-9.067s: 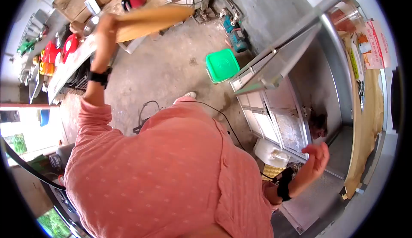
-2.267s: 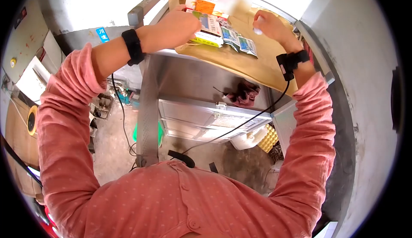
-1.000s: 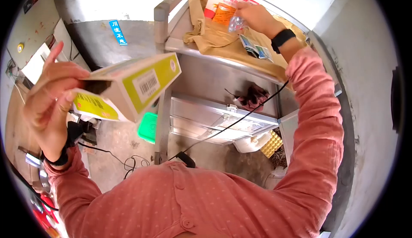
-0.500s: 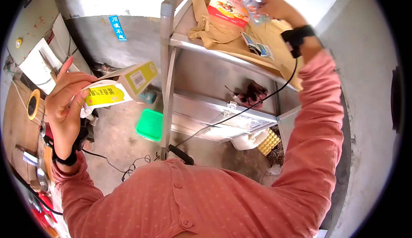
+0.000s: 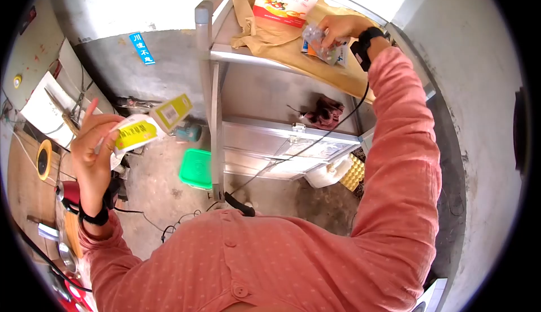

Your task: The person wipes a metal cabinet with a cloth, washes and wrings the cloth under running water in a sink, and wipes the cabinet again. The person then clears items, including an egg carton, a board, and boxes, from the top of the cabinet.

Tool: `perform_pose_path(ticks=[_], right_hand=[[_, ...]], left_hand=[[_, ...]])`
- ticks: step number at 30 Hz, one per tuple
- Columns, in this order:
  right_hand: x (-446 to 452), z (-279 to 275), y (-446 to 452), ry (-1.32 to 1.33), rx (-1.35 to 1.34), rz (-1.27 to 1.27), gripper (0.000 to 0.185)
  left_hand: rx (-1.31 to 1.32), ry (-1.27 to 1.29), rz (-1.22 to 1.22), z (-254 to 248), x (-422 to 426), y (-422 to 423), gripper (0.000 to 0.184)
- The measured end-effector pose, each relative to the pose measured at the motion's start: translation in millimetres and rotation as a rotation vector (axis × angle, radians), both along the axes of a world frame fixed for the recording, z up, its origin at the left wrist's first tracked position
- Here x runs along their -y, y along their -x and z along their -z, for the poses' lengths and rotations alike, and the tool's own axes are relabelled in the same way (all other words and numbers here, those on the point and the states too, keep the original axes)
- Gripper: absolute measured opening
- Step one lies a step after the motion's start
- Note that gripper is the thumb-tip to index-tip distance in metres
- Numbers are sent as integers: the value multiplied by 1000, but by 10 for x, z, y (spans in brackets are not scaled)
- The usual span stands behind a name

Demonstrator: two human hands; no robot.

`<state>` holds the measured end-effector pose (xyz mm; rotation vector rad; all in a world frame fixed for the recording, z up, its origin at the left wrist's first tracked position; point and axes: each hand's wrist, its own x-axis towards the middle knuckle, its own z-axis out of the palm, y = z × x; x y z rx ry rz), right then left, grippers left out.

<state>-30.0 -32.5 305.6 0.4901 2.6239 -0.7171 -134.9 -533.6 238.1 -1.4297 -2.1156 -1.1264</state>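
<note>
My left hand (image 5: 97, 143) grips one end of a white and yellow-green medicine box (image 5: 141, 134) between thumb and fingers, index finger raised. The box is held tilted in the air, its barcode end pointing to the right. Up on the shelf, my right hand (image 5: 341, 29) has its fingers closed on a crinkled clear plastic packet (image 5: 316, 36); its contents are too blurred to name. The packet is low over brown paper (image 5: 349, 81), partly covering some small printed packets (image 5: 340, 54). A red and white carton (image 5: 284, 2) stands left of this hand.
The metal-framed rack (image 5: 216, 87) rises in front of me, with a dark cloth (image 5: 326, 114) on its lower level. A green plastic tub (image 5: 195, 167) and a yellow egg tray (image 5: 352, 172) are near the floor. A black cable (image 5: 321, 137) runs from my right wrist.
My right hand has come down toward the brown paper with the clear packet, onto the small printed packets. My left hand still holds the box, now slightly lower. The view has shifted a little.
</note>
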Motion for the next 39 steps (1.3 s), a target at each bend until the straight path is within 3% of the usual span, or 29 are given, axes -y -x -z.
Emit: perform_pose_path(ticks=[2,7,12,18,19,22,26,28,29,32,34,36,39], right_hand=[[81,-164,-91,-279,-146,3,23],[354,-670,-851,-19,-700,182,26],[975,-734,-2196,167,-968,495,22],[1998,279,-3388,266,-1292,930,39],[2019,517,-3678,385,-1249,974,42],[2308,1018,-4137,396,-1295,1259,39],[2362,1364,-4496,312,-1326,1376,13],[2000,1775,-4946,516,-1358,1407,10],[1970,1844,-4966,171,-1246,1224,10],[1967,1714,-4577,512,-1079,1459,28],[1983,1851,-4467,530,-841,1188,43],[2299,1804,-4124,401,-851,1089,64],[2258,2125,-4244,509,-1153,1230,83]], left_hand=[[-2,17,8,70,18,-34,7],[56,93,231,367,-39,-17,9],[1,54,401,585,-405,-10,7],[-19,-25,487,779,-1060,28,6],[-34,-61,476,857,-1185,46,7],[-38,-90,473,931,-1468,9,7],[-56,-95,452,1066,-1607,-111,7],[-55,-67,492,1122,-1614,-252,7],[-70,-62,502,1172,-1612,-344,7],[-61,-3,592,1374,-1576,-652,8],[-34,77,624,1586,-1556,-864,10],[0,134,697,1832,-1557,-1118,10],[136,221,756,2142,-1592,-1498,10]])
